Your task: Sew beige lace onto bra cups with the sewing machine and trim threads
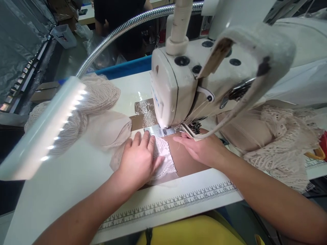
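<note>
My left hand (139,156) lies flat with fingers spread on a piece of white lace fabric (165,158) with sheer beige cloth at its left. Its fingertips reach close to the metal plate under the sewing machine (170,88). Right of the presser foot (166,131), my right hand (204,148) rests on the brown surface (190,160), its foremost finger stretched toward the needle area. Part of that hand is hidden behind the machine's guard. Loose thread ends hang near the fingertip. No thing shows in its fingers.
A lit lamp (48,129) on a flexible metal arm (122,29) hangs at the left. Beige lace bundles (99,92) lie behind it; more lace pieces (281,149) are piled at the right. A printed ruler (166,206) runs along the front edge. Another person (122,23) is at the back.
</note>
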